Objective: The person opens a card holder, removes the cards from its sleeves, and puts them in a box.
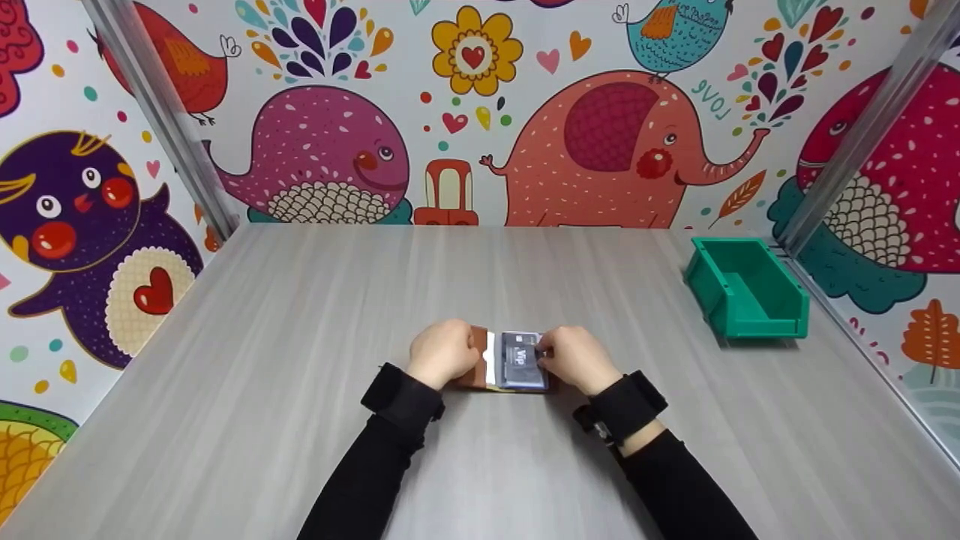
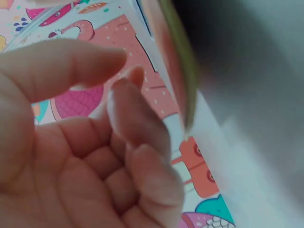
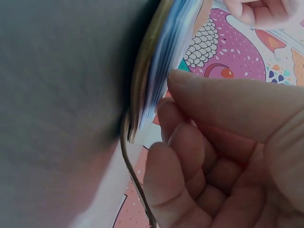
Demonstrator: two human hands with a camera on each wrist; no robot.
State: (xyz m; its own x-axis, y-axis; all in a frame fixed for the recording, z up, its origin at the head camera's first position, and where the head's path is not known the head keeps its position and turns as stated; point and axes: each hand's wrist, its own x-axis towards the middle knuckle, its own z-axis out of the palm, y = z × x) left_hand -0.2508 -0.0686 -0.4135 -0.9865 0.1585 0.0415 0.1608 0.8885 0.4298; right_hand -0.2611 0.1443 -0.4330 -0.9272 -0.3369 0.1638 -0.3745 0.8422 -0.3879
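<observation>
A brown card holder lies spread on the table between both hands. On its right side a dark card marked "Vip" shows in a clear sleeve. My right hand is at the right edge; in the right wrist view its thumb and forefinger pinch at the edge of the stacked clear sleeves. My left hand is at the left cover. Seen from the left wrist, its fingers are loosely bent, with nothing visible between them, beside the cover's edge.
A green plastic bin stands toward the back right of the grey wood-grain table. Walls printed with cartoon animals enclose the back and sides, with metal posts at the corners.
</observation>
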